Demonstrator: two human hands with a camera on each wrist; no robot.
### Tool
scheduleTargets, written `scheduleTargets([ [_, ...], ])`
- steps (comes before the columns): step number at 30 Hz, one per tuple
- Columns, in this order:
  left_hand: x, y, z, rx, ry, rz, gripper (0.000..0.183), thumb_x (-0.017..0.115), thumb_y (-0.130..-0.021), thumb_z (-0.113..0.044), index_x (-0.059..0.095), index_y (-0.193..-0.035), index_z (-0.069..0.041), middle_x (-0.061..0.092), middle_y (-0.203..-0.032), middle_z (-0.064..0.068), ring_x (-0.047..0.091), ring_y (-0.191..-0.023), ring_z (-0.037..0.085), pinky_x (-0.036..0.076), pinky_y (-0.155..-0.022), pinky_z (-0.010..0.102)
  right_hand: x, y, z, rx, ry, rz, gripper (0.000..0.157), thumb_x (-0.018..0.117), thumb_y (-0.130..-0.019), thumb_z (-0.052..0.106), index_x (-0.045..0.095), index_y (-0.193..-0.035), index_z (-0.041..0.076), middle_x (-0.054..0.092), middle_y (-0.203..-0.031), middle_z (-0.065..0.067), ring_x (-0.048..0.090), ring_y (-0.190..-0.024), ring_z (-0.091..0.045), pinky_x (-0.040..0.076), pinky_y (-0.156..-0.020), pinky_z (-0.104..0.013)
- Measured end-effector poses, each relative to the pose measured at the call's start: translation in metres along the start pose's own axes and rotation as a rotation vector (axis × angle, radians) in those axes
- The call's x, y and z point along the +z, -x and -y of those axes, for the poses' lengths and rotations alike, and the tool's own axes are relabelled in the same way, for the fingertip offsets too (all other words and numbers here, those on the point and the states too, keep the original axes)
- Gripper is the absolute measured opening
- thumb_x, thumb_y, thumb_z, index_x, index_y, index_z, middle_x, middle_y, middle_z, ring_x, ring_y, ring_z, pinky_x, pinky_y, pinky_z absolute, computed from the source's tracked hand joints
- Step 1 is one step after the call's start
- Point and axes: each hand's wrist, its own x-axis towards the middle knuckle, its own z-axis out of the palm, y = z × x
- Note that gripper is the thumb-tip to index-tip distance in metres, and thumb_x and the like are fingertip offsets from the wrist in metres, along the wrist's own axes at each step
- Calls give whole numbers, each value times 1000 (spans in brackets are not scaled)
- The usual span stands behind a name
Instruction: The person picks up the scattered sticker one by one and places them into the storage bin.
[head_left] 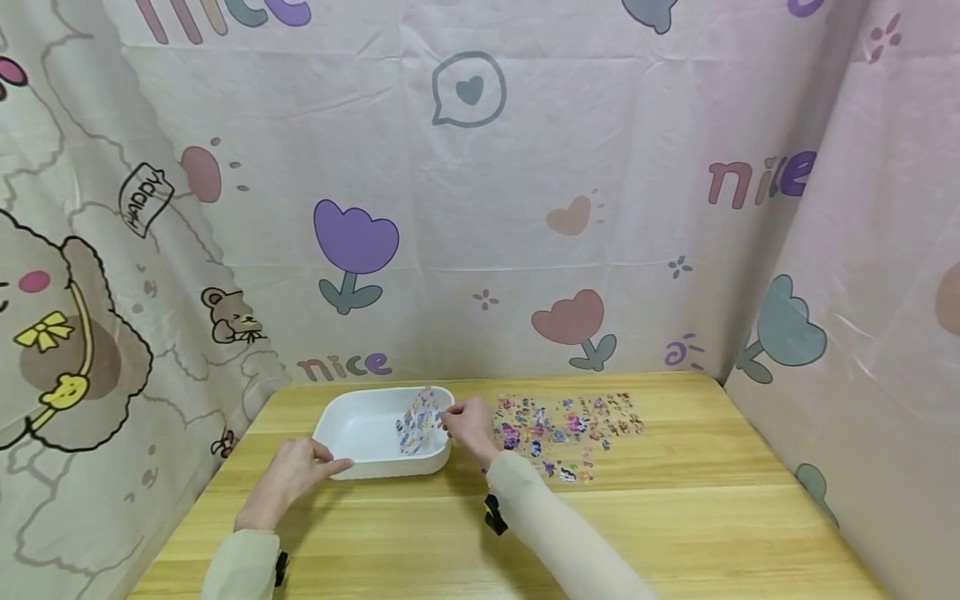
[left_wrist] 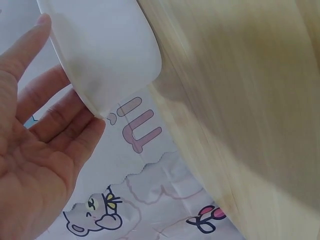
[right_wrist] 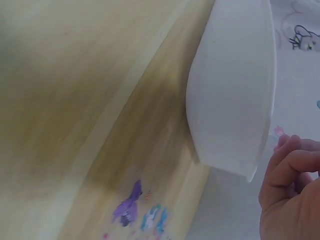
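The person's right hand (head_left: 472,427)—its grip closed in a pinch—holds the edge of a clear, thin sheet of multicoloured stickers (head_left: 417,425), tilted at the right end of a white oblong basin (head_left: 386,470), while the left hand (head_left: 291,472)—fingers loosely spread—touches its rim on the wooden surface (head_left: 405,542).

At lower right, a right hand (right_wrist: 292,187) pinches a pink-marked sheet (right_wrist: 278,131) near a white tray (right_wrist: 231,92), upper right of center; purple and blue stickers (right_wrist: 129,206) lie on the wooden table (right_wrist: 100,75), bottom left.
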Motion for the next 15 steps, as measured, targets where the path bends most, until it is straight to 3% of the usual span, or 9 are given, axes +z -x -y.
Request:
scheduleTargets([
  [7, 0, 0, 0, 14, -1, -11, 50, 75, -81, -52, 76, -90, -2, 71, -98, 17, 66, -91, 32, 55, -82, 51, 18, -4, 14, -77, 122, -33, 9, 72, -82, 7, 76, -73, 6, 69, -64, 1, 57, -55, -8, 47, -49, -20],
  [15, 2, -1, 0, 11, -7, -15, 47, 75, -80, -52, 76, -87, -5, 71, -97, 15, 66, -91, 33, 55, -81, 50, 38, 2, 22, -22, 155, 16, 17, 71, -84, 9, 73, -67, 7, 63, -61, 2, 53, -53, -10, 42, -46, -21],
])
